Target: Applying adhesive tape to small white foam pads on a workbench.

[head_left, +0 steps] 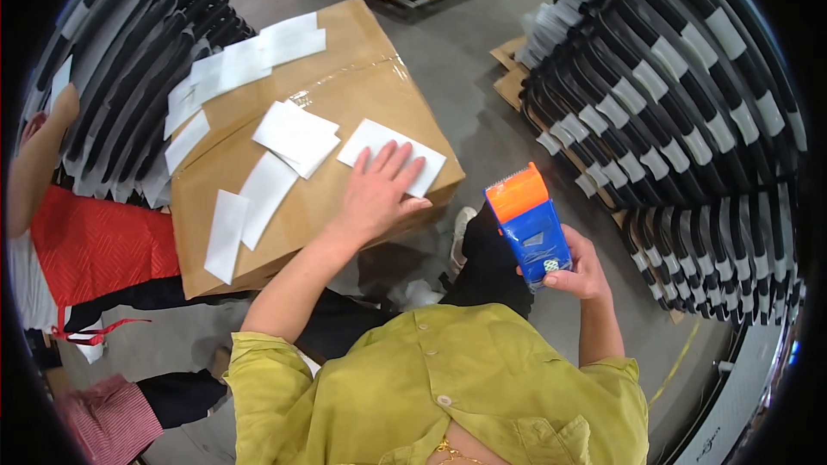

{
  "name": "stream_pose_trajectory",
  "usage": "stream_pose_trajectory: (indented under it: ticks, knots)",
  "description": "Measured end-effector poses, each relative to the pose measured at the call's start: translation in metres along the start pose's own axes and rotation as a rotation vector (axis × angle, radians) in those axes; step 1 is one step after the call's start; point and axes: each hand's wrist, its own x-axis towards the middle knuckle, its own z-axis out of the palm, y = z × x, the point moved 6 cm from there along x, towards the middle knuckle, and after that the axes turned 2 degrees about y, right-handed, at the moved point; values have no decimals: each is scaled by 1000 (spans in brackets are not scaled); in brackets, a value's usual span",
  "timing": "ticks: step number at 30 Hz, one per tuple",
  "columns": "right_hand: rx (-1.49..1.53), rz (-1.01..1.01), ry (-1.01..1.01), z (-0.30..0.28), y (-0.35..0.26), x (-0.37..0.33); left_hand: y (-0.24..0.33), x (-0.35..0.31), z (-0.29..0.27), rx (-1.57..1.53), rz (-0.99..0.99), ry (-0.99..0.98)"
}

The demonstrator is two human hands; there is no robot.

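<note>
The left hand (379,189) lies flat with its fingers spread wide. It rests on a white paper slip (389,155) near the front corner of a big brown cardboard box (345,95). The palm is on the bare cardboard and the fingertips are on the paper.

The right hand (579,271) is curled around the lower end of a blue and orange handheld device (527,226). The thumb and fingers grip it tight. The orange end points up and away from the body. The device is held in the air, to the right of the box and well apart from it.

The box top has shiny clear tape (353,82) along its middle seam. More white paper slips (258,120) lie all over the top, some on top of each other.

To the right stand rows of black bags with white strips (672,95), packed close together. More dark bags (129,52) lean on the left side of the box. Another person's arm (34,164) reaches up to those bags at the far left, next to a red quilted cloth (95,245). The floor is grey concrete (465,60).
</note>
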Motion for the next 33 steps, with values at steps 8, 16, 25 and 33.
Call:
stream_pose_trajectory:
  ticks: [8,16,25,33]
  knots:
    - [-367,-168,-141,13,-9,-19,11,13,-26,-741,-180,133]
    - [-791,-564,-161,22,-24,-9,7,-1,19,-54,16,-139]
    - [-856,-676,-162,21,-18,-8,51,-9,-46,-1149,-209,-131]
    - [-809,-671,-213,25,-10,-3,64,-17,-38,-1663,-473,-453]
